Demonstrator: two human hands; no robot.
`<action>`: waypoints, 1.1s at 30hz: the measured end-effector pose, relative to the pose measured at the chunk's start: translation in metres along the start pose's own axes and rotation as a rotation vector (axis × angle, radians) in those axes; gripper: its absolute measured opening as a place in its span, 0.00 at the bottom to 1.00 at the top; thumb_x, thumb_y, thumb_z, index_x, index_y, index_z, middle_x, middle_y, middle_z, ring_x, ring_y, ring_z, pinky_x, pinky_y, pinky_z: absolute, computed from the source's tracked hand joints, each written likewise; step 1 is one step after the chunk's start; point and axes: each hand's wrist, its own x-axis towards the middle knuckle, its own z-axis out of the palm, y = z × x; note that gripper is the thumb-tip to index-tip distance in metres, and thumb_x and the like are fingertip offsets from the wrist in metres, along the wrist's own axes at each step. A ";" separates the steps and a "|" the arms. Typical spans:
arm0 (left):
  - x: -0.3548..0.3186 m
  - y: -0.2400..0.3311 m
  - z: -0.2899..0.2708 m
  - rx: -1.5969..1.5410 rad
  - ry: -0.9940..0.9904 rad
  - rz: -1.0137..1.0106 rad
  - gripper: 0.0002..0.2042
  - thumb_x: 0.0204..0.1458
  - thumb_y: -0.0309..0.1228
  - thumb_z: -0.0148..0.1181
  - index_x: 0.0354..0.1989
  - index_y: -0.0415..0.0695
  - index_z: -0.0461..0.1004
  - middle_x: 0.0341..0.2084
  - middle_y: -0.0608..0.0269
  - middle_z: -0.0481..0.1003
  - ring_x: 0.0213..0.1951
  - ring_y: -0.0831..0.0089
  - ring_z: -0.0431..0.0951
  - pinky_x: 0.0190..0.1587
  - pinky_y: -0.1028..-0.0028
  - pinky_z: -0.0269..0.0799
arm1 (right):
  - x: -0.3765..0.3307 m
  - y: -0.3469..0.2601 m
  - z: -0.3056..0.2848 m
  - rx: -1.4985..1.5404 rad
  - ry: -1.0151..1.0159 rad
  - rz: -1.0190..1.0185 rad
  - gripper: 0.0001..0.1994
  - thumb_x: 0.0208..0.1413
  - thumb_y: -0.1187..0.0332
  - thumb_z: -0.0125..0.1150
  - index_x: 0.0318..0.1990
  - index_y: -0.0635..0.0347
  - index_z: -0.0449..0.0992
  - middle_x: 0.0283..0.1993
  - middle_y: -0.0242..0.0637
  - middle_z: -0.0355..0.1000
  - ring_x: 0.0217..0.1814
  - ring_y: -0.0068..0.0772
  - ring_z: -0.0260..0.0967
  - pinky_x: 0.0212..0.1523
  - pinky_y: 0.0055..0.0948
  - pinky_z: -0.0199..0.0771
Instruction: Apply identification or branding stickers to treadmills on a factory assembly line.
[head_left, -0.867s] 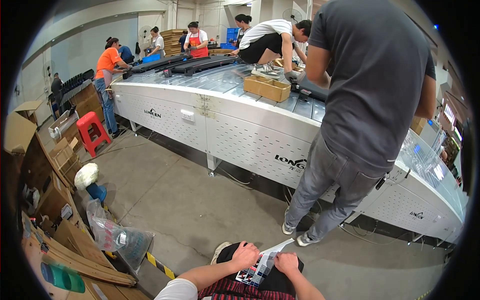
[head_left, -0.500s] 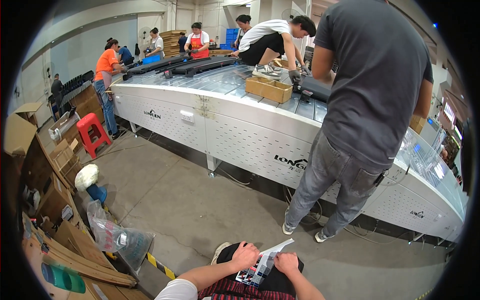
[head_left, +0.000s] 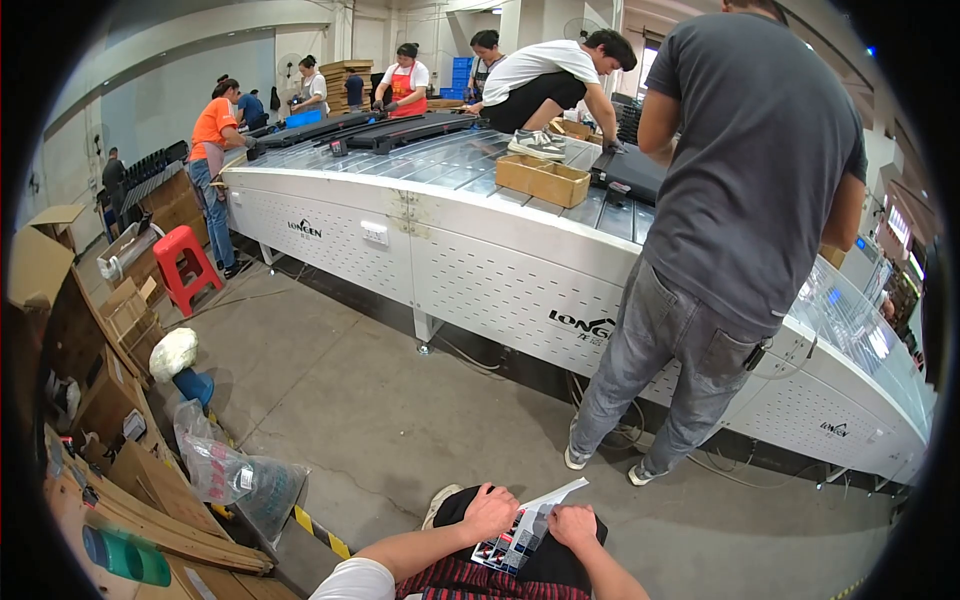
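Observation:
A thin printed sheet [head_left: 508,548], with dark, grey and red patches and a white curled edge, lies over my lap. My left hand [head_left: 491,512] pinches its upper left side, fingers curled. At its right side, the closed fingers of my right hand [head_left: 573,525] grip the edge. A white strip [head_left: 556,495] of the sheet sticks up between my hands. Under it are my dark trousers and a red-and-black striped cloth [head_left: 480,580]. Whether the sheet is paper or stickers I cannot tell.
A long white conveyor table [head_left: 480,270] crosses ahead; a person [head_left: 545,85] crouches on it by a cardboard box [head_left: 543,180]. Another person [head_left: 750,170] stands close in front. A red stool [head_left: 187,268], a plastic bag [head_left: 235,470] and a wooden bench [head_left: 160,510] are at left.
My hands and the sheet stay almost still. The crouching person's arms have shifted, the standing person in grey leans a little differently, and the person in the red apron has moved slightly.

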 end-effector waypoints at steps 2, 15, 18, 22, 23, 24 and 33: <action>0.000 0.000 0.000 -0.003 -0.001 0.002 0.08 0.45 0.37 0.52 0.22 0.47 0.72 0.26 0.66 0.72 0.40 0.70 0.68 0.48 0.62 0.57 | 0.000 0.000 0.000 0.000 0.006 0.000 0.13 0.46 0.58 0.48 0.27 0.55 0.75 0.26 0.41 0.73 0.32 0.40 0.71 0.38 0.38 0.65; 0.000 0.000 -0.001 -0.021 -0.036 -0.013 0.08 0.46 0.37 0.51 0.23 0.47 0.73 0.27 0.65 0.72 0.40 0.70 0.69 0.48 0.61 0.56 | -0.001 -0.001 0.001 -0.007 0.039 -0.011 0.13 0.46 0.58 0.48 0.25 0.54 0.75 0.25 0.41 0.73 0.31 0.39 0.71 0.36 0.38 0.64; 0.000 0.000 -0.001 -0.016 -0.037 -0.010 0.08 0.46 0.37 0.51 0.23 0.47 0.73 0.27 0.65 0.72 0.40 0.70 0.69 0.48 0.61 0.56 | 0.000 0.000 0.003 -0.007 0.041 -0.009 0.13 0.46 0.58 0.48 0.26 0.54 0.76 0.25 0.41 0.73 0.30 0.39 0.71 0.36 0.38 0.64; 0.000 0.000 -0.002 -0.013 -0.035 -0.012 0.08 0.45 0.37 0.51 0.23 0.47 0.73 0.27 0.65 0.72 0.40 0.70 0.69 0.48 0.62 0.56 | 0.000 0.000 0.002 0.000 0.046 -0.009 0.13 0.45 0.58 0.48 0.26 0.54 0.76 0.26 0.41 0.73 0.30 0.40 0.71 0.36 0.38 0.64; 0.000 0.000 -0.002 -0.012 -0.035 -0.012 0.08 0.45 0.37 0.51 0.23 0.47 0.73 0.27 0.65 0.72 0.40 0.70 0.69 0.48 0.62 0.56 | 0.000 0.000 0.003 0.000 0.046 -0.009 0.13 0.45 0.58 0.48 0.26 0.54 0.76 0.26 0.41 0.73 0.30 0.40 0.71 0.36 0.38 0.64; 0.000 0.000 -0.003 -0.013 -0.032 -0.010 0.08 0.45 0.37 0.51 0.23 0.47 0.73 0.27 0.65 0.72 0.40 0.70 0.69 0.48 0.62 0.56 | 0.000 0.000 0.003 0.000 0.041 -0.004 0.13 0.45 0.58 0.48 0.25 0.54 0.76 0.25 0.41 0.73 0.30 0.40 0.71 0.36 0.38 0.64; 0.000 0.000 -0.002 -0.029 -0.039 -0.017 0.08 0.45 0.36 0.52 0.23 0.46 0.73 0.27 0.65 0.72 0.40 0.69 0.69 0.48 0.62 0.56 | 0.001 0.001 0.005 0.000 0.020 -0.001 0.13 0.45 0.58 0.47 0.26 0.54 0.76 0.25 0.42 0.73 0.31 0.40 0.71 0.37 0.39 0.64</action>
